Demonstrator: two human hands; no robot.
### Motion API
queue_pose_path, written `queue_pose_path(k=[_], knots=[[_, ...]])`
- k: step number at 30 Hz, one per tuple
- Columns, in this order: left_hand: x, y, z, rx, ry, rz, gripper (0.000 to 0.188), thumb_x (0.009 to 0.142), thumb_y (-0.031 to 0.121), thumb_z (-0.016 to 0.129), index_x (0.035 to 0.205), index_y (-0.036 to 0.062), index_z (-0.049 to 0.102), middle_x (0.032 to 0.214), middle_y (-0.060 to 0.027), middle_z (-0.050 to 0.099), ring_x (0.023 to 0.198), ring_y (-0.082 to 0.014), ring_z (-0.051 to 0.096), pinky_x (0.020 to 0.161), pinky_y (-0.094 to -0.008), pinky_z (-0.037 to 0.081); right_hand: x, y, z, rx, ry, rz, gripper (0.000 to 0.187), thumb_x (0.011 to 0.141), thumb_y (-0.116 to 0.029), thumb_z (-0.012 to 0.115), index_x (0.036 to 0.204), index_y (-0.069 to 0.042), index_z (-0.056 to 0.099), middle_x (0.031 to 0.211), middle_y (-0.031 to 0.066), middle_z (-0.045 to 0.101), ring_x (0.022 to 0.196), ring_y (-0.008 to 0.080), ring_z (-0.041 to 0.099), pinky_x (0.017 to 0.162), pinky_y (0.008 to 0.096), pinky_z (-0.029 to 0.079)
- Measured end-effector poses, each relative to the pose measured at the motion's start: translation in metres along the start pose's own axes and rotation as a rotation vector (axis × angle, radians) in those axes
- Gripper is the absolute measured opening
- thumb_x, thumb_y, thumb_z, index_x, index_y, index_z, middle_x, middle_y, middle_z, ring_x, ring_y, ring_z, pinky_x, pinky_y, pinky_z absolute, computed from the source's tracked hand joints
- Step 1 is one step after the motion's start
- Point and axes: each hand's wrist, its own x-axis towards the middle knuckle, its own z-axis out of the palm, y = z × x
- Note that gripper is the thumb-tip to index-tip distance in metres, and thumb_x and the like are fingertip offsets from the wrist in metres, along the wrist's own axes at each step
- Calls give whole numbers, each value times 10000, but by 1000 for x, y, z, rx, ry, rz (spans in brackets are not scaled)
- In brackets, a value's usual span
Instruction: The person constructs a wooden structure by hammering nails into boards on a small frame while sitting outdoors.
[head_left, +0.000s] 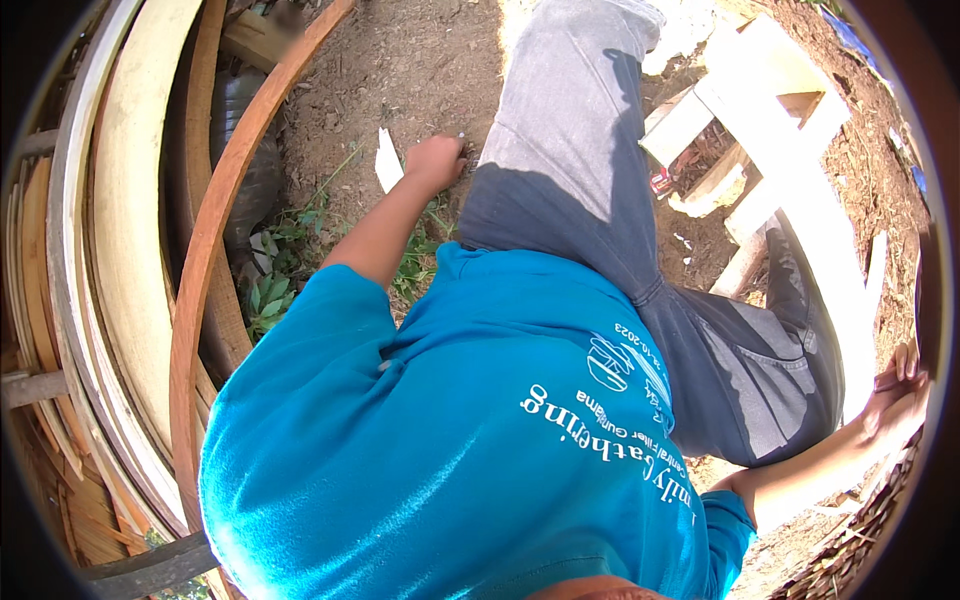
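My left hand (pixel 437 163) is closed in a loose fist beside my bent knee, low over the dirt. Its fingers curl away, so I cannot make out what they hold, if anything. A pale, pointed wood scrap (pixel 388 161) stands out just left of that wrist. Over at the far right, my right hand (pixel 895 390) has its fingers stretched and apart, close to the dark picture rim. Whether it leans on a surface there I cannot tell. Between my legs and the right side stands a structure of pale boards (pixel 765 110), strongly sunlit.
Long planks (pixel 135 220) lean along the left side, with a reddish-brown batten (pixel 225 170) in front. A clear plastic bottle (pixel 245 160) and green weeds (pixel 270 300) lie behind it. My legs in grey trousers (pixel 570 130) spread over the bare soil (pixel 350 80).
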Motion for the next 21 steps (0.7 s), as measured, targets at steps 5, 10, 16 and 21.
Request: queue_pose_path(k=[5,10,16,21], knots=[[8,20,-1,21,-24,-187,261,878,313,670,1046,126,738,1057,-153,733,997,-350,703,852,-474,564,-16,9,71,-106,-10,-5,314,1004,-98,604,1280,30,526,918,56,479,685,96,386,576,219,358],[9,7,8,-83,38,-128,270,833,311,668,944,69,712,956,-174,727,926,-383,690,813,-475,541,-25,18,104,-214,69,-83,328,1035,-153,577,1326,-19,508,967,50,519,670,65,402,580,177,379],[20,-33,13,-283,29,-133,217,831,206,690,873,-1,641,892,-157,671,792,-297,648,772,-400,516,-32,20,114,-301,169,-89,407,1055,-202,555,1387,30,509,917,20,468,669,57,358,562,196,343],[46,-27,-67,-989,424,-7,113,992,148,637,1036,54,592,857,-1,588,756,-97,543,716,-262,456,-31,22,101,-309,182,-120,339,1059,-216,547,1312,9,547,922,10,488,647,48,360,568,182,361]])
